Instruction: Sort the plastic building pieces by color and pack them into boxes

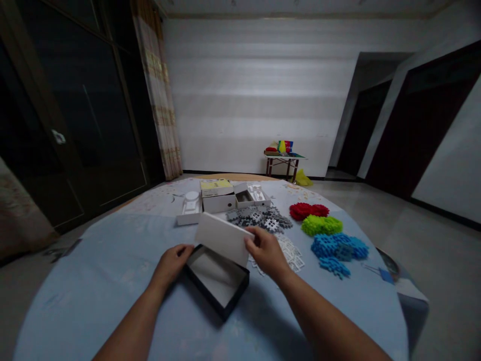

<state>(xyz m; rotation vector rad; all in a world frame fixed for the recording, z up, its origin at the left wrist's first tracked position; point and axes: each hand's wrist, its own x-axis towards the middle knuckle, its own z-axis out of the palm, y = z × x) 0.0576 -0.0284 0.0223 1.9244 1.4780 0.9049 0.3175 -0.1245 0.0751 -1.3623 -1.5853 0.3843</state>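
Note:
A shallow black box (214,300) with a pale inside stands open in front of me on the cloth-covered table. My left hand (173,261) is closed at the box's left corner, its fingertips at the rim. My right hand (266,249) grips the right edge of a white lid (222,236), which is tilted up over the far side of the box. I cannot tell whether lid and box are joined. Just behind my right hand lies a pile of white lattice pieces (289,253). Beyond the lid are grey interlocking pieces (259,218).
White boxes (218,203) and a white tray with a round item (192,200) stand at the back. To the right lie red (308,210), lime green (321,225) and blue pieces (340,245). A small table (284,155) stands by the far wall.

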